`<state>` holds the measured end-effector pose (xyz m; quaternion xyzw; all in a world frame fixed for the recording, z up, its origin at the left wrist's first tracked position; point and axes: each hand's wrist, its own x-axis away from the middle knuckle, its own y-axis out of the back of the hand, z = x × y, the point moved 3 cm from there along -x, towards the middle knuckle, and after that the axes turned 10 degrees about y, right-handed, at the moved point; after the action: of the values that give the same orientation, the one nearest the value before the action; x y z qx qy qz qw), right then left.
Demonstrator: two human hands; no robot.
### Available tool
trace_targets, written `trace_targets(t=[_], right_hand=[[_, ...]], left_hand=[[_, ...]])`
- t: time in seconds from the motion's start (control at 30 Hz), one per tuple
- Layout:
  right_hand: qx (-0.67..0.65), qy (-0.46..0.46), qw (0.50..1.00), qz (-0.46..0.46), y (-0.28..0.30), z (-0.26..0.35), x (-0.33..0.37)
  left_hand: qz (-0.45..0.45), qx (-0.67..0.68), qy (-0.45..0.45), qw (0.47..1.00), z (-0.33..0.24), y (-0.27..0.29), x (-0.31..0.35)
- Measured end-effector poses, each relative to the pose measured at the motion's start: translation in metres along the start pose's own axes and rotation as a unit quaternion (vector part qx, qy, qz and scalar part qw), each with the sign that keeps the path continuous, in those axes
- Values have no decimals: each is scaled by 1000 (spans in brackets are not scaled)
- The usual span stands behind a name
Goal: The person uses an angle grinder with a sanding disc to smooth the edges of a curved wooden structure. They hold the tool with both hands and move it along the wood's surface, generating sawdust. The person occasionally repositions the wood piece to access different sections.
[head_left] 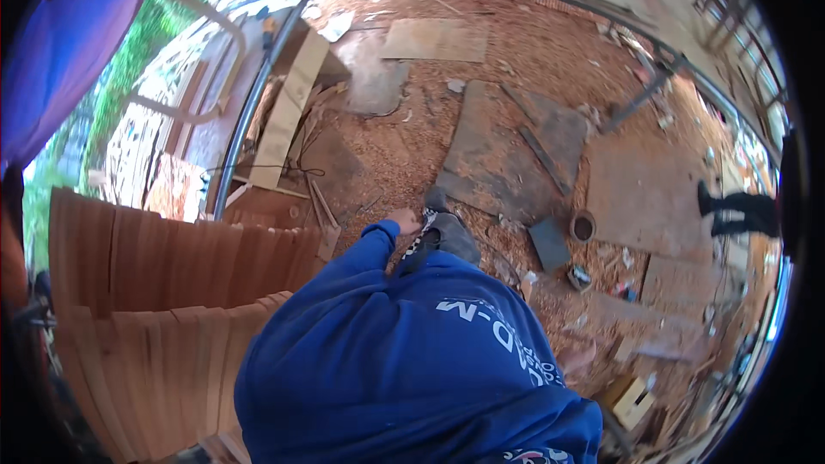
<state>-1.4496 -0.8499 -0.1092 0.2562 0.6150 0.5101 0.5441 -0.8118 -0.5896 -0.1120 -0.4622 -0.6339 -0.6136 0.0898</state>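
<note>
My left hand (pixel 406 222) hangs at the end of a blue sleeve (pixel 344 271), close beside my dark trouser leg (pixel 455 239) with its checkered stripe. The hand is small here and its fingers cannot be made out; no object shows in it. My right hand is out of sight, hidden by the blue top or outside the picture. Left of me stand rows of upright reddish wooden slats (pixel 172 271), with a second row of slats (pixel 155 369) nearer; the left hand is apart from both.
Sawdust and wood chips cover the ground, with flat boards (pixel 516 137) ahead. A long plank (pixel 292 107) leans by a metal rail (pixel 249 112). To the right lie a round pot-like thing (pixel 583 225), a dark square piece (pixel 548 243) and a yellowish box (pixel 632 402). Another person's legs (pixel 743 213) show far right.
</note>
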Motion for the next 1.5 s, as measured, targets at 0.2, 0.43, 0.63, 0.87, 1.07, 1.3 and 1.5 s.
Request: trace_targets(t=[0.2, 0.43, 0.63, 0.87, 1.07, 1.3, 1.5], right_hand=[[-434, -73, 845, 303, -112, 248, -197], [-347, 154, 809, 449, -270, 454, -265], [-310, 323, 718, 533, -260, 707, -301], [-337, 423, 619, 570, -263, 937, -321], [-419, 216, 537, 700, -237, 1094, -332], [-466, 146, 516, 704, -245, 1246, -334], [-451, 210, 466, 731, -212, 1383, -346]], left_hand=[[-44, 119, 194, 973, 204, -16, -9], [-68, 282, 264, 920, 263, 87, 1], [-206, 445, 309, 815, 259, 175, 37], [-395, 473, 275, 738, 314, 292, 27], [-448, 353, 281, 772, 400, 487, -88], [-361, 338, 373, 785, 560, 639, -334], [-282, 444, 358, 772, 568, 658, -391]])
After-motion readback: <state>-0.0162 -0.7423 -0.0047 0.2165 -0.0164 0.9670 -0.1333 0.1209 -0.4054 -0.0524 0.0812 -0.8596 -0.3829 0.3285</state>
